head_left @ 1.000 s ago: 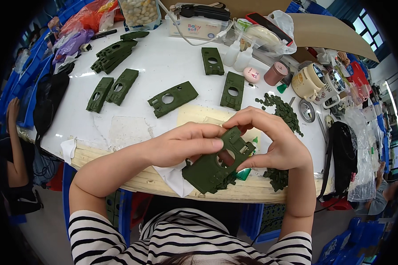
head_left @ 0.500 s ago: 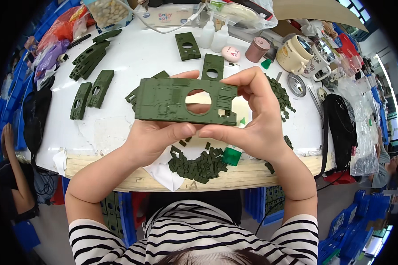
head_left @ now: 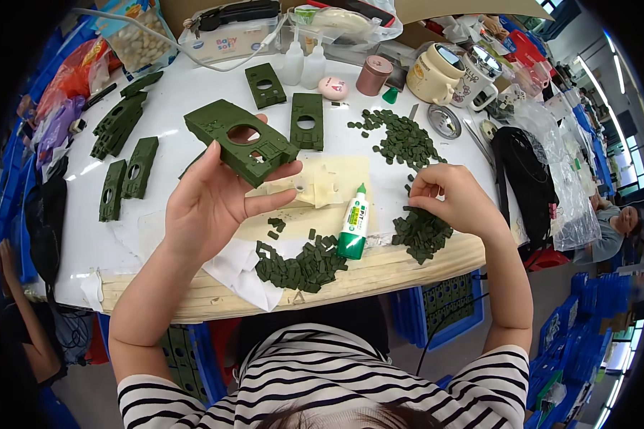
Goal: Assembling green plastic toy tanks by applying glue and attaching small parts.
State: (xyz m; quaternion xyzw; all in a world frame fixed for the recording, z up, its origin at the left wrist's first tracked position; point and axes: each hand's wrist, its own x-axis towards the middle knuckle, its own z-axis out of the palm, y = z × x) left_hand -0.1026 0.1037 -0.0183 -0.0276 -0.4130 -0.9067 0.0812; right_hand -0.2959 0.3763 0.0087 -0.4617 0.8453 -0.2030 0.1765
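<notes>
My left hand (head_left: 204,204) grips a dark green plastic model tank hull (head_left: 211,119) with a round hole, tilted above the table. Its thumb and fingers hold the hull's near edge and underside. At the right, my right hand (head_left: 456,201) is at the far side of a small heap of green plastic pieces (head_left: 423,239), fingertips pinched together. Whatever they hold is hidden. Between the hands a glue bottle (head_left: 354,227) with white label and green tip lies on the table by another heap of green pieces (head_left: 304,266).
More hulls lie at the far middle (head_left: 308,136) and left (head_left: 137,168), with a stack of hulls (head_left: 122,125) beyond. A third heap of pieces (head_left: 408,139) spreads far right. Two white squeeze bottles (head_left: 312,69), a pink tin (head_left: 373,76) and mugs (head_left: 436,71) stand at the back.
My right hand has let go of the hull and moved right, down to the small heap. My left hand alone now holds the hull, shifted left and tilted. The whole view has shifted slightly.
</notes>
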